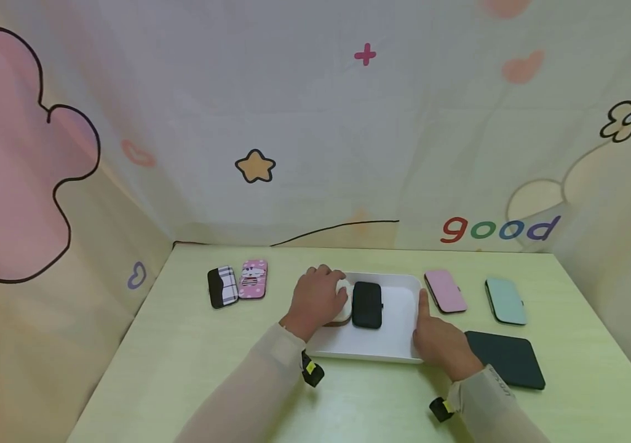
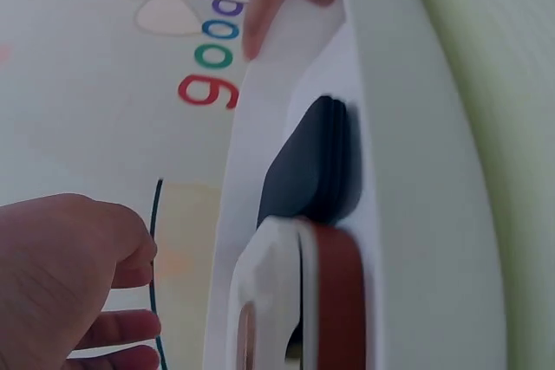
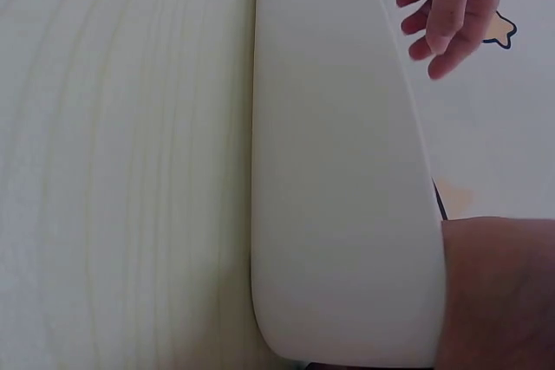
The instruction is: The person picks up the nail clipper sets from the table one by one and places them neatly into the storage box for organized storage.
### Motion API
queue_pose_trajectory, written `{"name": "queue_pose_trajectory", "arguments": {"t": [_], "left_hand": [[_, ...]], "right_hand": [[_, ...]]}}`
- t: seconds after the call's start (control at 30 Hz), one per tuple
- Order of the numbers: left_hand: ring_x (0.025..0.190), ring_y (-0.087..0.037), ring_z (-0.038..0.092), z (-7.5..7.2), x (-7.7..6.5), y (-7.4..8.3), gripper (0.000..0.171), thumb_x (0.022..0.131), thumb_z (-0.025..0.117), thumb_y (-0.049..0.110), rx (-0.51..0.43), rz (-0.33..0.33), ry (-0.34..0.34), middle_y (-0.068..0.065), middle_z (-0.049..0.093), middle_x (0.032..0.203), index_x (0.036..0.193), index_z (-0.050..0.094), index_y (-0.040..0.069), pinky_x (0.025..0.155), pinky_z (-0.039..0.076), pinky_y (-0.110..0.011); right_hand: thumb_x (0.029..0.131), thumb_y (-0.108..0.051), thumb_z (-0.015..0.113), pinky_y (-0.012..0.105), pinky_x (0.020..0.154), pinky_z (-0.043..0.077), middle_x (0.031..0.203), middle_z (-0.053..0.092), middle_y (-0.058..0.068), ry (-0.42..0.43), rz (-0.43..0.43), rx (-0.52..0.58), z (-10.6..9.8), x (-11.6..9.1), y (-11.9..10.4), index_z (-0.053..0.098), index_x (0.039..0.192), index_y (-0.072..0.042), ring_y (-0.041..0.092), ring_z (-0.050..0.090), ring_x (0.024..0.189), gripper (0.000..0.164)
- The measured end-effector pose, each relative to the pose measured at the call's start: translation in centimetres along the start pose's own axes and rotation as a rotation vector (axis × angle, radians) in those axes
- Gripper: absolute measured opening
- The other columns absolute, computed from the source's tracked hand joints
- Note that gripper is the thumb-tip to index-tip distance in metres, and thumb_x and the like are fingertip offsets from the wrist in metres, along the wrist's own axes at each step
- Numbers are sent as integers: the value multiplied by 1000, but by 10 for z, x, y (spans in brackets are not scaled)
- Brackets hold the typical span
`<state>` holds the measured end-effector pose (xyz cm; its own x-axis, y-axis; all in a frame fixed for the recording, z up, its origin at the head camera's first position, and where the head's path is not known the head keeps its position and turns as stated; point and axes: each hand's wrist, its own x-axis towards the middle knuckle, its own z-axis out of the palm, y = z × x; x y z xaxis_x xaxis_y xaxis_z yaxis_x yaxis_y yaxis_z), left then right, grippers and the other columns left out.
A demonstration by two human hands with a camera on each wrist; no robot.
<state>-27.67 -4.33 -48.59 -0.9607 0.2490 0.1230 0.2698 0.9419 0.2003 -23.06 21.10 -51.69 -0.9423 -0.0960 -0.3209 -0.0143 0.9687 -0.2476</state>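
White case [image 2: 264,283], round-cornered with a brown side, sat toward nine o'clock inside the smooth rectangular tray [image 1: 401,307]. Leftmost, between the tray's nine and ten o'clock, lay a plaid-and-black case [image 1: 223,287] and a pink dotted case [image 1: 253,279]. The left hand [image 1: 318,299] hung above the white case, released, fingers loosely bent. Next came a dull black case [image 1: 367,304]. The right hand [image 1: 441,341] touched the tray's three o'clock end, index finger straight; whether it gripped, I could not tell.
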Motion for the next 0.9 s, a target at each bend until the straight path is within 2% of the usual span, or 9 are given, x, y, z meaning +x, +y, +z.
{"name": "queue_pose_trajectory", "arguments": {"t": [0.27,0.43,0.67,0.9], "left_hand": [[114,-32,58,-11,-1,-49,39,99,55,33,-126,-135,90,-12,62,128,134,63,16,92,52,-46],[117,-36,56,-15,0,-81,41,99,55,32,-122,-201,151,-16,61,128,135,61,15,91,52,-48],[127,-43,48,-13,-7,-108,47,98,55,30,-128,-279,117,-22,53,137,140,56,9,99,46,-54],[125,-45,49,-2,-15,-125,56,96,57,33,-67,-342,53,-28,48,139,140,50,0,100,44,-58]], "right_hand": [[103,-19,37,31,47,32,61,54,4,0,3,0,-1,0,1,-16,156,1,18,47,50,77],[103,-19,38,31,47,31,60,53,4,4,1,-11,0,1,1,-16,156,1,17,46,49,78],[103,-19,39,32,48,33,61,54,4,1,3,-16,-1,0,-1,-15,156,2,18,48,51,79],[103,-18,40,31,48,32,60,54,4,12,2,-18,-2,0,-2,-14,156,2,17,47,50,79]]}}
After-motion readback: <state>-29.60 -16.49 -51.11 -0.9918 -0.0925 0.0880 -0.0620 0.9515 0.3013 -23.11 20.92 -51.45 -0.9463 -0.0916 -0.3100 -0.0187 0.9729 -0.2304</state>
